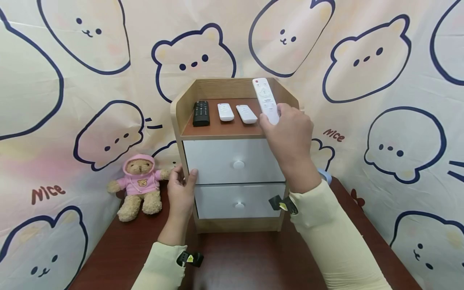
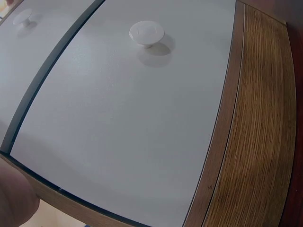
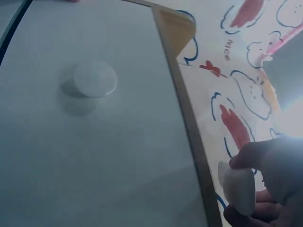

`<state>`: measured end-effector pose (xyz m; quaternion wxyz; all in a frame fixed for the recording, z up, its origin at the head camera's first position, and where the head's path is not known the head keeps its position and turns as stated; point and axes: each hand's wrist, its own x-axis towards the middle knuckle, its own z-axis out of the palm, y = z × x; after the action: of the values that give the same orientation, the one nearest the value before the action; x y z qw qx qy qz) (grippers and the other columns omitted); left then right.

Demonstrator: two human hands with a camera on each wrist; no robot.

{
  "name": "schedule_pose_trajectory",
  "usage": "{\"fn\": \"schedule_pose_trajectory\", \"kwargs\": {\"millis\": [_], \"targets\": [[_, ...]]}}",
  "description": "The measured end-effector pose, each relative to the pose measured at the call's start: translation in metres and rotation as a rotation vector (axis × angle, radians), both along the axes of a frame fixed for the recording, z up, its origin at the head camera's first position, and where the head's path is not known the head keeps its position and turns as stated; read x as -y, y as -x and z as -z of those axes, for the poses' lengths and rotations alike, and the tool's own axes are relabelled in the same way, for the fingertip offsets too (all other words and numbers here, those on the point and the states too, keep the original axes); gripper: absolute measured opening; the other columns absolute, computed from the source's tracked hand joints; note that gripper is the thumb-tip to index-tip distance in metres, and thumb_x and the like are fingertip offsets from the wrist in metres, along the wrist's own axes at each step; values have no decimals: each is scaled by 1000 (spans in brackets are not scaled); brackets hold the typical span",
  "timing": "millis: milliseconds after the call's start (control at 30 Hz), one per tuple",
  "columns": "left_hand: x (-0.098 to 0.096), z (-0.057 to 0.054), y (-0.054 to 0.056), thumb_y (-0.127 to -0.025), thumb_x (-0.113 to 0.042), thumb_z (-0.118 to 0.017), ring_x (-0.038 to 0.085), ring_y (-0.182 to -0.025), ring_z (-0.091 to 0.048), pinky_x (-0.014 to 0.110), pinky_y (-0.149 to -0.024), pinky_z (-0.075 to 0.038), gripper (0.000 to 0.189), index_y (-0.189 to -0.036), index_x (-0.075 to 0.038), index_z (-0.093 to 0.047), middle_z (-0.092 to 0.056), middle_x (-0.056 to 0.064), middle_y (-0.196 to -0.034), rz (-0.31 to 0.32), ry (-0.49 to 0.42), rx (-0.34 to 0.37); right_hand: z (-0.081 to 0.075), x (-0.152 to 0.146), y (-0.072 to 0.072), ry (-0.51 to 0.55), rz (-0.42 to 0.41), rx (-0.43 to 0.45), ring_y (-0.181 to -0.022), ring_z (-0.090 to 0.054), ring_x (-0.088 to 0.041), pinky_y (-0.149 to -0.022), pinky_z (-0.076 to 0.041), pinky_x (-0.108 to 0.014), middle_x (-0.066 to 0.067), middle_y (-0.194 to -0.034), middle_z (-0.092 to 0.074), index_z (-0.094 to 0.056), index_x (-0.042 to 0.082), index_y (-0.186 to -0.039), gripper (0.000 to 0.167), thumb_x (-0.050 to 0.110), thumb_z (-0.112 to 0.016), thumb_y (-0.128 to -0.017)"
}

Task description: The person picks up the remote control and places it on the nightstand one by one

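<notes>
In the head view my right hand (image 1: 290, 137) holds a long white remote control (image 1: 266, 98) by its lower end, tilted up above the top shelf of a small cabinet (image 1: 239, 225). Thumb and fingers pinch that remote in the right wrist view too, beside the cabinet's edge. On the brown shelf lie a black remote (image 1: 201, 113) and two shorter white remotes, one in the middle (image 1: 225, 112) and one on the right (image 1: 246, 114). My left hand (image 1: 181, 193) rests at the cabinet's left edge, thumb toward the front and fingers along the side.
Two pale drawers, an upper (image 1: 214, 163) and a lower (image 1: 217, 201), are closed, each with a round white knob. A teddy bear (image 1: 141, 189) in a pink hoodie sits left of the cabinet on the dark red table (image 1: 239, 262). A cartoon-printed curtain (image 1: 290, 92) surrounds everything.
</notes>
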<state>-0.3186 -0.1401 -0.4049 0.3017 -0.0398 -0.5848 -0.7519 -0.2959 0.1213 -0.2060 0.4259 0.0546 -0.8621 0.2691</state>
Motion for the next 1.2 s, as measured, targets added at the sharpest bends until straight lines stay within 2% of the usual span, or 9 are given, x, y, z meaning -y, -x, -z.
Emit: {"fn": "schedule_pose_trajectory", "kwargs": {"millis": [233,433,633,867,1200], "targets": [[-1,1,2,-102,-13,-78,9,-111,-61,19,-92,-51,37,-135,-5,-62,-66,-7,-115,-9,-1,1,3,10,19,-181,164,115,-90,-74,-37,-76,-60,-44,-26,-106,-78,-73,-11,-121,53,39,-65,-106],[-1,0,2,-102,-12,-78,9,-112,-62,19,-93,-52,36,-134,-4,-62,-67,-7,-115,-8,0,-5,-2,13,25,-286,249,202,-85,-73,-33,-72,-59,-40,-24,-100,-78,-73,-12,-116,55,41,-63,-107],[-1,0,2,-102,-12,-78,9,-113,-61,19,-94,-51,37,-135,-4,-62,-67,-7,-115,-10,-4,2,-9,15,26,-329,281,267,-79,-71,-30,-68,-58,-38,-23,-100,-78,-74,-10,-116,51,40,-62,-108],[-1,0,1,-102,-13,-78,10,-115,-61,19,-95,-51,40,-137,-4,-61,-66,-6,-118,-3,-1,2,-12,15,27,-350,284,290,-70,-67,-27,-58,-45,-33,-17,-85,-76,-78,-6,-110,46,37,-60,-109],[-1,1,1,-103,-11,-77,12,-116,-60,19,-95,-51,39,-138,-4,-61,-65,-3,-120,4,-4,-5,-12,15,28,-379,294,332,-65,-65,-26,-54,-42,-30,-15,-76,-72,-79,-3,-104,49,41,-58,-110]]}}
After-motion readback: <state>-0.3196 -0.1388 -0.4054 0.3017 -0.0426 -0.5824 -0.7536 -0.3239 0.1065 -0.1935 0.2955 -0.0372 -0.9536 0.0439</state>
